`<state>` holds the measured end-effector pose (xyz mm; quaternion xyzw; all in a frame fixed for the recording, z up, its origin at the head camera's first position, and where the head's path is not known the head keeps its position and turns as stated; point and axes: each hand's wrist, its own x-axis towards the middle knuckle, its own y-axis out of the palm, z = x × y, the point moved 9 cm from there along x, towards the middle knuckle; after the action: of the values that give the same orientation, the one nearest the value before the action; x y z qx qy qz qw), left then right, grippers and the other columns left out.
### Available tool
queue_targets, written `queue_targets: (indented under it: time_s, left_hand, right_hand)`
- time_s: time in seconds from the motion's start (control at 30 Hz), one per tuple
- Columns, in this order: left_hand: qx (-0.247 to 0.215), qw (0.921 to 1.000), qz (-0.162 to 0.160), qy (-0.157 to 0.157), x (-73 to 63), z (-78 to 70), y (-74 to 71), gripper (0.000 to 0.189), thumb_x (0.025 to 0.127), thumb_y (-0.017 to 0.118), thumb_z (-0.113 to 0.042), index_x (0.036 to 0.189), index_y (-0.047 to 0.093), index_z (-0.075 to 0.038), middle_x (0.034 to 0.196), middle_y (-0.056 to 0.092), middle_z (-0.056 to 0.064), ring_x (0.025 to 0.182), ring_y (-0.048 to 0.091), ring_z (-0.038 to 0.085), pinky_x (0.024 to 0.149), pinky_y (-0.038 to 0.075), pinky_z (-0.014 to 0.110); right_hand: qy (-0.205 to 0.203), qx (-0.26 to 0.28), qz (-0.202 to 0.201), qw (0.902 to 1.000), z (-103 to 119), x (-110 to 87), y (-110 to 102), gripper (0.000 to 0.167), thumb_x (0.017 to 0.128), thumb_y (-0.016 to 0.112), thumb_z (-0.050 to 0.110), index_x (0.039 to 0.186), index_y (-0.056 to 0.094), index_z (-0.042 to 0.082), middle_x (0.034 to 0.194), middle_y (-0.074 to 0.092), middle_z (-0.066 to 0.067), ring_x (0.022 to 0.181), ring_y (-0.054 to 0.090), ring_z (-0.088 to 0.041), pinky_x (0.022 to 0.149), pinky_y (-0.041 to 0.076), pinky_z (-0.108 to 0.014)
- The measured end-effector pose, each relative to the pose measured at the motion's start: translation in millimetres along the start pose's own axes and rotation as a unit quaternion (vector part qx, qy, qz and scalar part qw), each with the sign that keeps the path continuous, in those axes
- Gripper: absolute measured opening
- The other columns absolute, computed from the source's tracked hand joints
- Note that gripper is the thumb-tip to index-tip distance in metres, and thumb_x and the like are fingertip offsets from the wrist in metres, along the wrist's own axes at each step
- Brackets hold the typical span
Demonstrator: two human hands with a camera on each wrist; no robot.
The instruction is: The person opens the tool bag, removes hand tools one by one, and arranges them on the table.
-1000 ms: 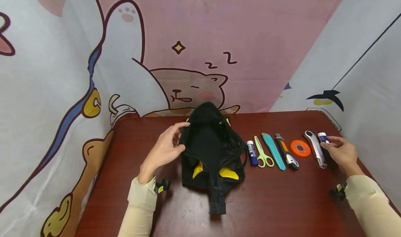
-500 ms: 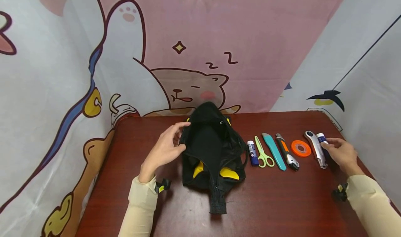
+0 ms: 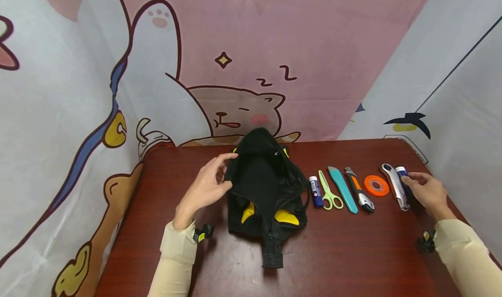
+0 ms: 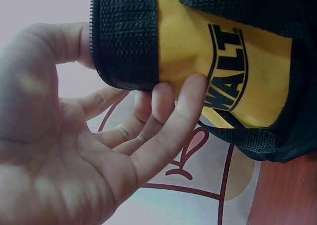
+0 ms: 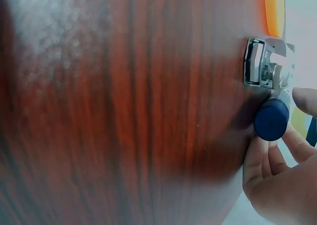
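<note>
A black and yellow tool bag (image 3: pixel 256 179) lies unzipped at the table's middle, its mouth facing up. My left hand (image 3: pixel 208 181) holds its left rim; in the left wrist view the thumb is at the zip edge and the fingers (image 4: pixel 190 93) lie along the yellow lettered side (image 4: pixel 267 71). At the far right, my right hand (image 3: pixel 427 192) grips a blue glue stick with a white cap (image 3: pixel 401 169) between thumb and fingers. The right wrist view shows the stick's round blue end (image 5: pixel 272 120) close beside a silver utility knife (image 3: pixel 395 188).
Left of the silver knife, in a row on the brown table (image 3: pixel 333 253), lie an orange tape roll (image 3: pixel 376 186), a black-orange cutter (image 3: pixel 358 190), a teal cutter (image 3: pixel 342 189), green scissors (image 3: pixel 330 194) and another glue stick (image 3: pixel 315 192). A printed cloth (image 3: pixel 313 70) hangs behind.
The glue stick's capped end has shifted slightly left, toward the silver knife, in my right hand. My left hand and the tool bag have stayed in place.
</note>
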<state>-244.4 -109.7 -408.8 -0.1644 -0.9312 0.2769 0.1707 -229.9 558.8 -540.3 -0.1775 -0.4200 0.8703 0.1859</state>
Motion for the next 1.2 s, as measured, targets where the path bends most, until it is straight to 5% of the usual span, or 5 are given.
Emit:
queue_targets:
  time_s: [0.43, 0.67, 0.87, 1.2]
  left_hand:
    - [0.002, 1.0000, 0.000, 0.002, -0.3, 0.7, -0.4, 0.076, 0.088, 0.071, 0.006, 0.159, 0.055, -0.014, 0.106, 0.056, 0.010, 0.089, 0.055, 0.025, 0.074, 0.047, 0.033]
    - [0.003, 1.0000, -0.001, 0.004, 0.3, 0.1, 0.0, 0.076, 0.087, 0.072, 0.007, 0.158, 0.055, -0.013, 0.105, 0.056, 0.010, 0.089, 0.056, 0.025, 0.075, 0.047, 0.033]
    - [0.002, 1.0000, 0.001, 0.001, 0.8, -0.2, 0.5, 0.076, 0.087, 0.072, 0.006, 0.159, 0.055, -0.013, 0.106, 0.056, 0.010, 0.089, 0.055, 0.025, 0.075, 0.047, 0.033]
    - [0.001, 1.0000, 0.000, 0.003, 0.1, -0.2, 0.3, 0.076, 0.087, 0.071, 0.007, 0.159, 0.055, -0.012, 0.106, 0.056, 0.010, 0.090, 0.055, 0.025, 0.075, 0.047, 0.033]
  right_hand:
    - [-0.022, 0.000, -0.022, 0.9995, -4.1, -0.6, -7.6, 0.070, 0.116, 0.050, 0.043, 0.154, 0.048, -0.015, 0.147, 0.050, -0.045, 0.123, 0.053, -0.059, 0.075, 0.041, -0.038]
    - [-0.020, 0.009, -0.011, 0.9997, -4.7, -2.2, -7.3, 0.072, 0.118, 0.043, 0.043, 0.156, 0.043, -0.018, 0.148, 0.047, -0.046, 0.124, 0.051, -0.061, 0.081, 0.048, -0.051]
    - [-0.019, 0.006, -0.015, 0.9997, -3.1, -3.5, -7.9, 0.067, 0.118, 0.044, 0.039, 0.156, 0.044, -0.017, 0.146, 0.048, -0.045, 0.121, 0.053, -0.058, 0.074, 0.042, -0.036]
    - [-0.023, -0.002, -0.017, 0.9996, -1.4, -3.2, -9.0, 0.064, 0.117, 0.047, 0.036, 0.156, 0.046, -0.015, 0.144, 0.049, -0.045, 0.118, 0.053, -0.059, 0.073, 0.042, -0.038]
